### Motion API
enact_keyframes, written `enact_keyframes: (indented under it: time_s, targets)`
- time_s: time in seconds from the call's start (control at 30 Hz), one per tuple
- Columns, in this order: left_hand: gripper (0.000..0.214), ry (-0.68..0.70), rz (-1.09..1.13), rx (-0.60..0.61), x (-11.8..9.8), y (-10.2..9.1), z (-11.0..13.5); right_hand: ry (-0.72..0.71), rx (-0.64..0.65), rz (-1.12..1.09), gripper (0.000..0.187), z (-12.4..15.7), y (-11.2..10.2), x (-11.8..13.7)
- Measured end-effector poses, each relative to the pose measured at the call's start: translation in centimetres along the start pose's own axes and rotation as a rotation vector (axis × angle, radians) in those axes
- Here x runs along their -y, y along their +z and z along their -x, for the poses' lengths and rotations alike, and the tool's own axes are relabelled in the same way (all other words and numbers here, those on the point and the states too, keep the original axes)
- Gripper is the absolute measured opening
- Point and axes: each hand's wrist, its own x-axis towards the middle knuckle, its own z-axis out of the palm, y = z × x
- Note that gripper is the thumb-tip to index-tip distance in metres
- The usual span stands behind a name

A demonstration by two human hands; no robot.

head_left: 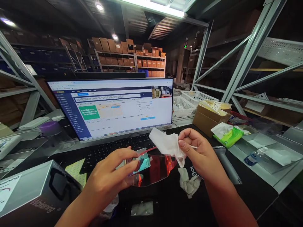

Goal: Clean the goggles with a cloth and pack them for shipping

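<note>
My left hand [115,170] grips a curved red mirrored lens [156,171] by its left end, thumb and fingers closed on it. A small pale teal rectangular piece [143,163] lies against the lens by my fingertips. My right hand [195,148] pinches a white wiping cloth [165,142], which hangs down over the right end of the lens. Whether the cloth presses on the lens is hard to make out. On the black mat below my right hand, a second crumpled cloth [188,183] rests beside white lettering.
A monitor [115,110] stands behind the keyboard [106,148]. At left is a box with a goggle picture [54,183]. To the right are a barcode scanner [227,165], a green tissue pack [228,137], a small bottle [254,157] and a cardboard box [205,119].
</note>
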Motion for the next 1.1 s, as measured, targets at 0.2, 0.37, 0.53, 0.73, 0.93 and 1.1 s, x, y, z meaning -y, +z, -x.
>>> enact_keyframes:
  time_s: [0.2,0.37,0.53,0.73,0.93,1.1]
  targets:
    - [0.014,-0.002,-0.015,0.004,-0.1,0.0,-0.3,0.060,0.096,0.058,0.022,0.2,0.1,0.4]
    - [0.012,0.012,-0.007,0.012,-0.4,-0.1,-0.8,0.103,0.218,0.151,0.015,0.4,0.1,0.6]
    - [0.014,0.075,-0.010,0.067,-0.9,0.0,-0.9,0.098,0.340,0.313,0.011,0.1,-0.1,0.2]
    - [0.017,0.123,-0.030,0.059,-0.8,0.3,-0.7,0.280,0.409,0.128,0.032,-1.3,-0.2,-0.9]
    - [0.016,0.183,-0.002,0.092,-0.5,-0.3,-1.2,0.336,0.460,0.060,0.035,-1.3,-0.8,-1.1]
    - [0.020,0.170,0.079,0.108,-0.6,-0.1,-0.9,0.381,0.590,0.092,0.033,-1.5,-2.2,-0.8]
